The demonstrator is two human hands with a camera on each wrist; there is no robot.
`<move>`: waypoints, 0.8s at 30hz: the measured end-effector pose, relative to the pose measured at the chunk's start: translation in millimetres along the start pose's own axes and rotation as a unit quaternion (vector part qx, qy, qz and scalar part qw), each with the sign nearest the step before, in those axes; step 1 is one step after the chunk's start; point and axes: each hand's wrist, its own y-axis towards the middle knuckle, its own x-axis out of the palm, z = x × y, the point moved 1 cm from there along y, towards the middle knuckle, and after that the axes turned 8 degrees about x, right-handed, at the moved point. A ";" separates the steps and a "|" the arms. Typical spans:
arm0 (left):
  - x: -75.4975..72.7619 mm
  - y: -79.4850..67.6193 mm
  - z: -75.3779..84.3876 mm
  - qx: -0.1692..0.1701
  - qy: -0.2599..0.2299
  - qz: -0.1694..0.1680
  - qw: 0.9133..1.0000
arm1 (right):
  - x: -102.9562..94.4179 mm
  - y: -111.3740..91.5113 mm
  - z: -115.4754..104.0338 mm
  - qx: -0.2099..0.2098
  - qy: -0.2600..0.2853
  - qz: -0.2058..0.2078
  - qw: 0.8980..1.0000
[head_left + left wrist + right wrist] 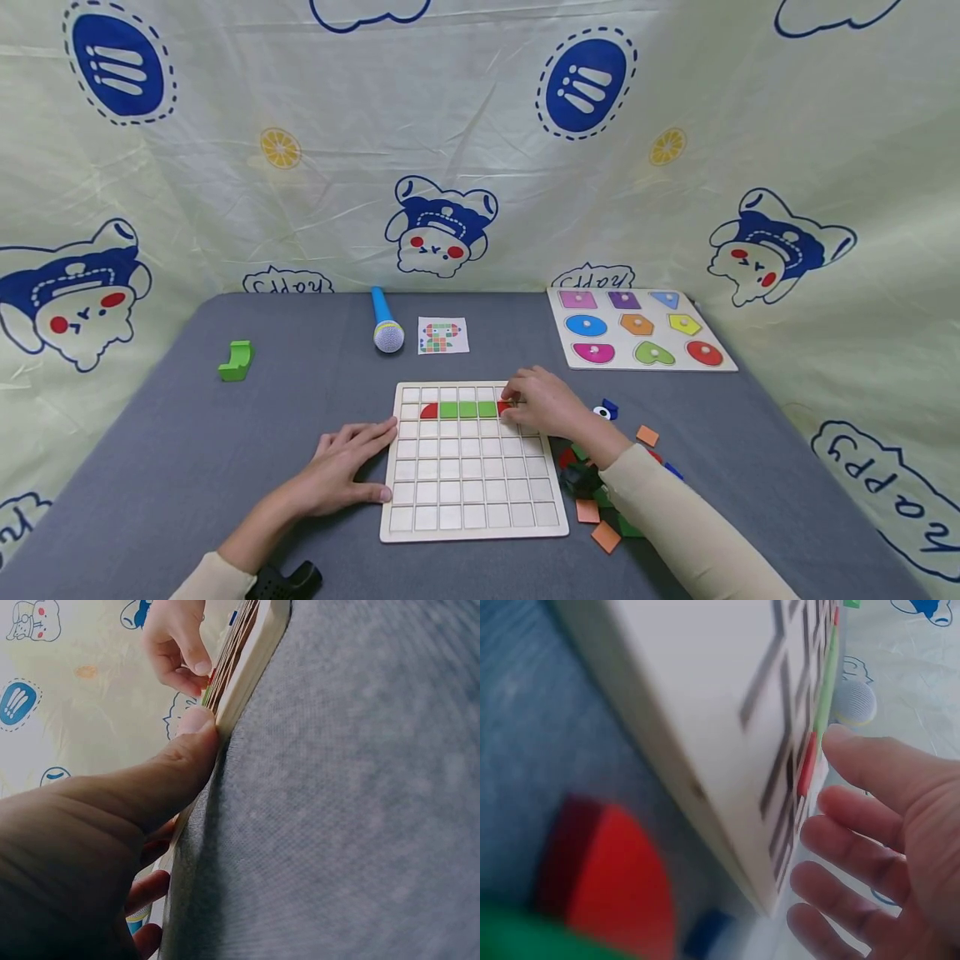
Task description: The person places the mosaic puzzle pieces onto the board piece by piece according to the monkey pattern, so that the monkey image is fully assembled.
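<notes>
A pale wooden grid board (472,492) lies in the middle of the table. Along its second row runs a line of blocks: a rounded red block (430,411), three green squares (467,410) and another red block (808,765) at the right end. My left hand (341,467) rests at the board's left edge, thumb (196,722) and fingers spread along it. Over the upper right of the board, my right hand (543,404) has thumb and forefinger astride that right-hand red block, fingertips right at it. The other fingers extend loosely in the right wrist view.
Loose orange (606,537), green, red and blue blocks lie right of the board, partly under the right forearm. Behind stand a blue toy microphone (383,321), a small pattern card (443,336) and a shape puzzle board (637,329). A green curved block (237,361) sits far left.
</notes>
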 end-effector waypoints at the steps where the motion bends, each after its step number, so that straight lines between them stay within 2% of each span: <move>1: -0.1 0.0 0.1 0.000 -0.001 0.000 1.000 | -1.3 -0.9 0.7 0.001 0.001 0.002 1.000; 12: 0.3 -0.1 -0.5 -0.003 -0.001 -0.001 1.000 | -21.6 -17.8 19.6 -0.011 0.015 0.027 0.999; 20: 0.6 0.1 -1.0 -0.002 0.001 0.000 1.000 | -19.5 -33.5 37.9 0.010 0.016 0.017 1.000; 24: 0.5 0.0 -0.5 -0.001 0.001 -0.002 1.000 | -17.9 -42.2 44.7 -0.008 0.002 0.018 1.000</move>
